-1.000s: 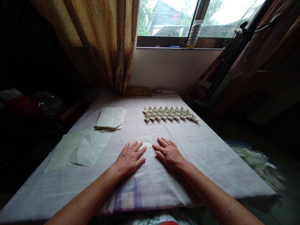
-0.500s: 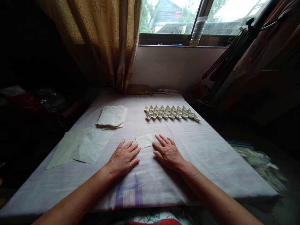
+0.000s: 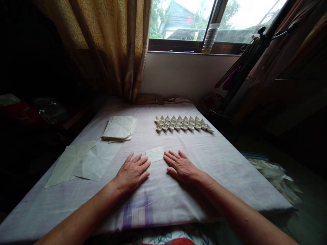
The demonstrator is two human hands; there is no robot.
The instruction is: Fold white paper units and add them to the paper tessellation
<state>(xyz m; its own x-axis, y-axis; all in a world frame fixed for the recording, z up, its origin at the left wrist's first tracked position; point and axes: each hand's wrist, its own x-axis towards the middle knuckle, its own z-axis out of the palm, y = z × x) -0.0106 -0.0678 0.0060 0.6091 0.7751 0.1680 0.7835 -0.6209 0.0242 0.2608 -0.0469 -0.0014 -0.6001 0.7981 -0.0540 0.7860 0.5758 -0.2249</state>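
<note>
Nearest the camera, two bare forearms run out over the cloth-covered table [image 3: 219, 177]. The left hand [image 3: 131, 173] lies palm down on the cloth, fingers straight and slightly spread, holding nothing. The right hand [image 3: 181, 166] lies the same way, flat and empty, its fingers angled toward the left.

Just past the fingertips of both hands lies a small folded paper square [image 3: 154, 154], flat on the cloth in the gap between them. The left hand's fingertips end just beside its near left corner and the right hand's just beside its right edge; whether either touches the paper cannot be told.

Left of the left hand, two large creased sheets [image 3: 84, 163] lie spread out and overlapping. Farther back is a stack of folded sheets [image 3: 119, 128], and to its right a row of small folded paper pieces [image 3: 182, 123] set close together. Beyond the table hangs a curtain [image 3: 112, 44], and a bottle [image 3: 209, 37] stands on the window sill.
</note>
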